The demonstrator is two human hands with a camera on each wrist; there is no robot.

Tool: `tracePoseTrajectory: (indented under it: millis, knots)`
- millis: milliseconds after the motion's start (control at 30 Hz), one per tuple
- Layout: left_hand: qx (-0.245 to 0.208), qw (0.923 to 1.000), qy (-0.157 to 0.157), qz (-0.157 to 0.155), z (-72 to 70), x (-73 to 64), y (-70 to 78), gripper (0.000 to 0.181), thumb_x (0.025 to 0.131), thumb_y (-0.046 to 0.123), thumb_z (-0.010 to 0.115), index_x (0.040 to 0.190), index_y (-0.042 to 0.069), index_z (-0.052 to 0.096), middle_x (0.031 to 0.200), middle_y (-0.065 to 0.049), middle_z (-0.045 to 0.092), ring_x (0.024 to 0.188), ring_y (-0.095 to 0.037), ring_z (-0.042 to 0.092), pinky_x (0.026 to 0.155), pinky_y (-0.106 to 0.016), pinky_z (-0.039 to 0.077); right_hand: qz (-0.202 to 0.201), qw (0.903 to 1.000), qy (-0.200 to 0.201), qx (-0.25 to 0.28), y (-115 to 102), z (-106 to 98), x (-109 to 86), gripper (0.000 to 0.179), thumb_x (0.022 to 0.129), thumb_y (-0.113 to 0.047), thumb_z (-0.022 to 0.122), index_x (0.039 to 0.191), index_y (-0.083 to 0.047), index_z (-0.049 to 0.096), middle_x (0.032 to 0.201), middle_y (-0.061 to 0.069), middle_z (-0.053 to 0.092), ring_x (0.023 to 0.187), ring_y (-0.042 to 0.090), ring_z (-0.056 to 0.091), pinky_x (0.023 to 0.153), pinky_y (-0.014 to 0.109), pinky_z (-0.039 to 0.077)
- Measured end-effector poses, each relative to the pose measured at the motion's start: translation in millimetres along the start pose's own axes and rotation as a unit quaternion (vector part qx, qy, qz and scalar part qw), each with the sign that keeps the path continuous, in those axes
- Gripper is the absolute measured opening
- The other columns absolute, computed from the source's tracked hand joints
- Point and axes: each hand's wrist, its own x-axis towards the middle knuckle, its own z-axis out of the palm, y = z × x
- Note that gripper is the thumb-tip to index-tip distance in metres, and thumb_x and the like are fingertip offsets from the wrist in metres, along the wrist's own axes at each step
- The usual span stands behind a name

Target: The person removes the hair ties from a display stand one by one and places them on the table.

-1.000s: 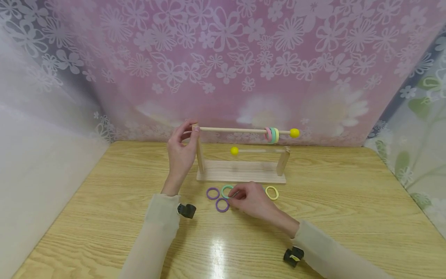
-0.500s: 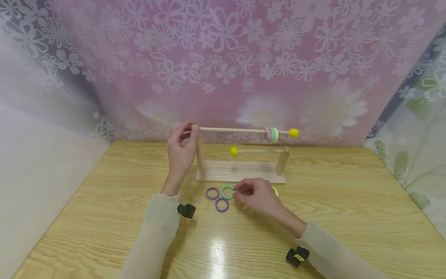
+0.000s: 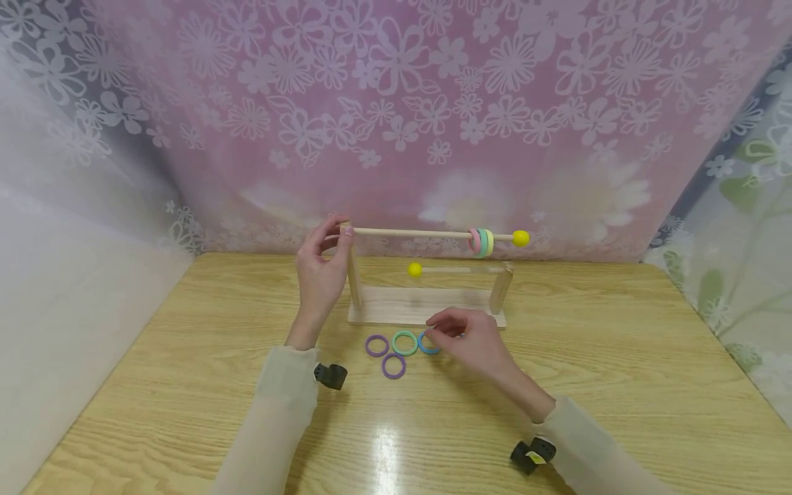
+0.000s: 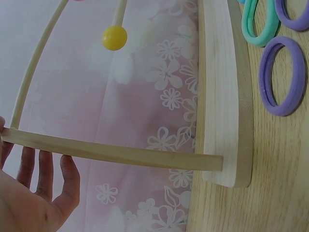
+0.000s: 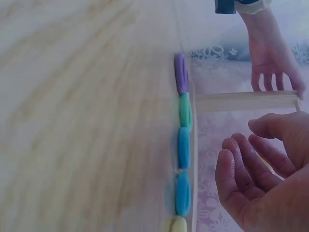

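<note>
Left of centre, my left hand (image 3: 320, 269) pinches the top of a flat pale-wood post (image 3: 355, 278) on the wooden stand (image 3: 427, 304); should be stiff, lightish. Lower centre, the round blue fabric-looking ring (image 3: 421, 346) is probably soft, featherlight, easiest by its rim; looks plump. Just right, my right hand (image 3: 479, 342): loosely curled, holding nothing.

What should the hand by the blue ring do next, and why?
I think the right hand should probably pinch the blue ring next to the loose green ring. Its fingers look free and are close by. The left hand grips the wooden post, and the upper rod has only three rings, with bare space for more.
</note>
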Motion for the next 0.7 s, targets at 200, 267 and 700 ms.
tracePoseTrajectory:
  millis: [200,267,700]
  knots:
    - [0.0,1.0,-0.001,-0.001,-0.5,-0.6,-0.4,0.026,0.1,0.025,0.066,0.121,0.011,0.073,0.115,-0.01,0.069,0.101,-0.026,0.07,0.082,-0.023,0.057,0.001,0.9996,0.027,0.007,-1,-8,2.0,0.015,0.087,-0.013,0.08,0.101,-0.006,0.078,0.09,0.006,0.08,0.078,0.013,0.072,0.068,0.02,0.056]
    - [0.0,1.0,-0.001,-0.003,-0.5,-0.6,-0.2,0.026,0.1,0.026,0.066,0.121,0.012,0.074,0.115,-0.01,0.07,0.102,-0.027,0.07,0.08,-0.024,0.057,0.003,0.9995,0.029,0.01,-1,-10,2.0,0.016,0.088,-0.013,0.079,0.102,-0.006,0.078,0.092,0.006,0.08,0.08,0.015,0.073,0.07,0.021,0.056]
    - [-0.006,0.9999,-0.001,-0.013,-1.4,-1.0,1.2,0.024,0.1,0.025,0.067,0.12,0.013,0.074,0.114,-0.011,0.07,0.102,-0.027,0.07,0.073,-0.018,0.055,0.0,0.9976,0.069,0.008,0,-27,3.3,0.015,0.091,-0.017,0.076,0.103,-0.007,0.078,0.088,0.007,0.079,0.077,0.005,0.07,0.072,0.019,0.057]
